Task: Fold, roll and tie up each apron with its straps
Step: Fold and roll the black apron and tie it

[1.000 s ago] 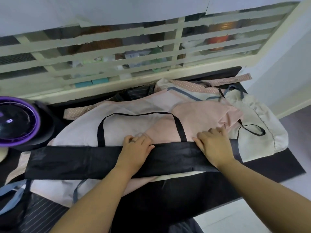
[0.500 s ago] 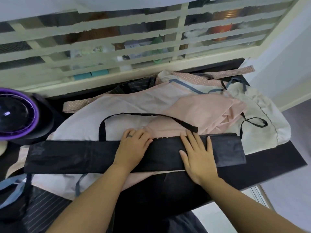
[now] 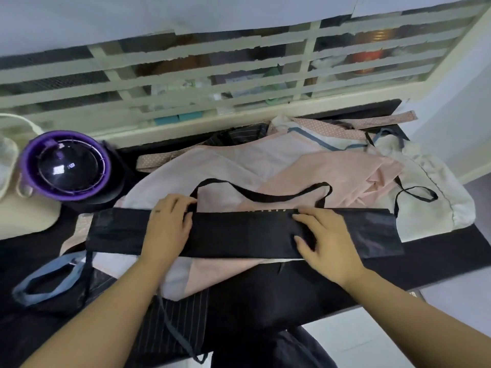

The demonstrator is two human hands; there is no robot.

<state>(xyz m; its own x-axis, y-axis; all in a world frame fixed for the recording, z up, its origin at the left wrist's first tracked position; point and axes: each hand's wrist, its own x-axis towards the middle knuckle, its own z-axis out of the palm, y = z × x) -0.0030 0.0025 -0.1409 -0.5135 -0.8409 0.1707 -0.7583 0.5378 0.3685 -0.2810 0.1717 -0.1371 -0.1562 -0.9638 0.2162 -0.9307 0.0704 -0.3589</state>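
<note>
Slatted grille [image 3: 239, 65] fills the 12 o'clock band of the view, with blurred clutter behind the slats. Below it is a black table [image 3: 441, 251] running 9 to 3 o'clock.

The apron pile covers the centre of the table:
- pale pink apron [image 3: 225, 168] is spread widest, centre to 11 o'clock
- peach apron [image 3: 332, 173] is bunched on top at 1 o'clock
- cream apron [image 3: 425, 197] is at 3 o'clock, hanging toward the table edge
- pinstriped dark apron [image 3: 180, 309] is underneath, showing at 7 o'clock

Black apron [image 3: 239, 232] is folded into one long flat band. It lies on top of the pile dead centre, long axis 9 to 3 o'clock.

Purple-rimmed round device [image 3: 66, 166] sits at 9 to 10 o'clock, apart from the band. A cream bag [image 3: 26, 216] is just beside it at the frame edge.

Left hand [image 3: 167, 229] is palm down on the band at the 9 o'clock side of centre. Its fingers are flat and reach past the far edge, onto the base of the strap. Right hand [image 3: 329, 240] is palm down on the band at the 3 o'clock side, fingers spread and pointing toward 9 o'clock, thumb on the cloth. Both press and neither grips.

Black neck strap [image 3: 265, 195] loops out from the band's far edge, lying on the pink and peach cloth between the hands. A thin black strap loop [image 3: 417, 195] lies on the cream apron. Blue strap loop [image 3: 39, 285] is at 8 o'clock. Polka-dot strap [image 3: 385, 120] is at 1 o'clock.
</note>
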